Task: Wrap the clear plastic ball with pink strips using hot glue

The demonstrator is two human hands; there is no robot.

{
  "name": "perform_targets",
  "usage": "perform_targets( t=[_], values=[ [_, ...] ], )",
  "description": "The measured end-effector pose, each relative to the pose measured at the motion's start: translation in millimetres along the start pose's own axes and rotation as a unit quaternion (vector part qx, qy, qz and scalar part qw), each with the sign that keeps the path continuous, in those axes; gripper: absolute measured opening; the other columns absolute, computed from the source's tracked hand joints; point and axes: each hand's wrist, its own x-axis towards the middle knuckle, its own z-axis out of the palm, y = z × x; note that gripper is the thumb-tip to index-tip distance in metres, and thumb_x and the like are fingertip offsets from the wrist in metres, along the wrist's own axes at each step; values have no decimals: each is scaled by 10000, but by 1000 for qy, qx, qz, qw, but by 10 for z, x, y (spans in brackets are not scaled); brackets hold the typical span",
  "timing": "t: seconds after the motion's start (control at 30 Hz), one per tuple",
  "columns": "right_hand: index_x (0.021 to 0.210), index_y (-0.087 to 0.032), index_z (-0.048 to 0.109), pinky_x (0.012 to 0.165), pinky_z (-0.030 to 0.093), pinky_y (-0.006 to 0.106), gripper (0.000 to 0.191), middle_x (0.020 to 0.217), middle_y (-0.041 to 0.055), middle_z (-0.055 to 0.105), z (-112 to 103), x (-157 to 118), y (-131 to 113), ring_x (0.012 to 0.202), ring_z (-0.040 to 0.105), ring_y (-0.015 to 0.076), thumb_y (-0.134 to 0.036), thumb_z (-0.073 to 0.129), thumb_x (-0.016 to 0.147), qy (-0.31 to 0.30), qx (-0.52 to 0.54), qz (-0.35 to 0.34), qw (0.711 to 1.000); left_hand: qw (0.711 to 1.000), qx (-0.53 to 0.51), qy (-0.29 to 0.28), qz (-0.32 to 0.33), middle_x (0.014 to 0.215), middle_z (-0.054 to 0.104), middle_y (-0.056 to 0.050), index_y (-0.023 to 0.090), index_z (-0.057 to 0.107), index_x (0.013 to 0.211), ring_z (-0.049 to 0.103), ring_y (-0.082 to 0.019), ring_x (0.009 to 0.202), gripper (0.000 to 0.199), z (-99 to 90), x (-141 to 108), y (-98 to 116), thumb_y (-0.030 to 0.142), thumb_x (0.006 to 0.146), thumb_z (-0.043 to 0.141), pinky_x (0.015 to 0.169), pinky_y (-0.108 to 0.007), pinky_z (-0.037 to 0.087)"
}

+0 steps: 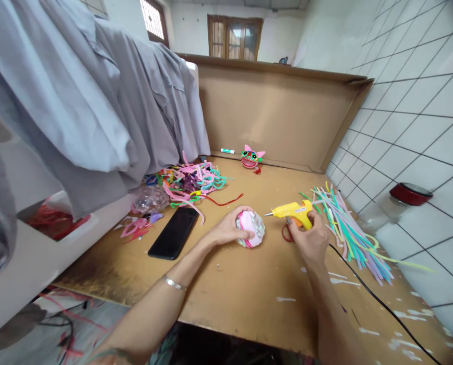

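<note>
My left hand is wrapped round a small round craft piece, pink on one side and pale, clear-looking on the other. In my right hand is a yellow hot glue gun, gripped by its handle. Its metal nozzle points left, a short gap from the craft piece. A black cord trails from the gun's side toward the lower right. Partly behind the right hand lies a pair of red-handled scissors, mostly hidden.
A black phone lies left of my hand, near a tangled heap of coloured pipe cleaners. More pipe cleaners lie along the tiled wall, beside a red-lidded jar. A colourful animal-face ornament and glue stick stand at the back.
</note>
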Motion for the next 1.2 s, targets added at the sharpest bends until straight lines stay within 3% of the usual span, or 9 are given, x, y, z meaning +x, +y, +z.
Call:
perform_targets(
  t=[0.17,0.73,1.2],
  values=[
    [1008,-175,619,786,511,381,410,953,100,700,18,-28,-17,853,651,255,-463,581,718,6,36,-31,999,1000,0,12,-9,1004,611,-28,176,539,1195,563,-173,876,703,13,1,11,266,549,802,826,-300,480],
    [1021,-176,602,765,513,356,331,931,96,678,16,-125,-131,864,647,238,-415,564,794,1,27,-100,995,1000,-17,2,-13,1089,613,-56,164,544,1201,574,-177,906,708,25,-1,43,280,550,799,856,-312,481],
    [1078,-180,597,793,507,372,339,977,102,678,19,-139,-102,890,643,243,-418,562,839,-14,27,-101,994,1000,-5,12,-10,1076,630,-53,163,567,1209,585,-186,913,705,23,-6,35,271,553,804,862,-320,502]
  ],
)
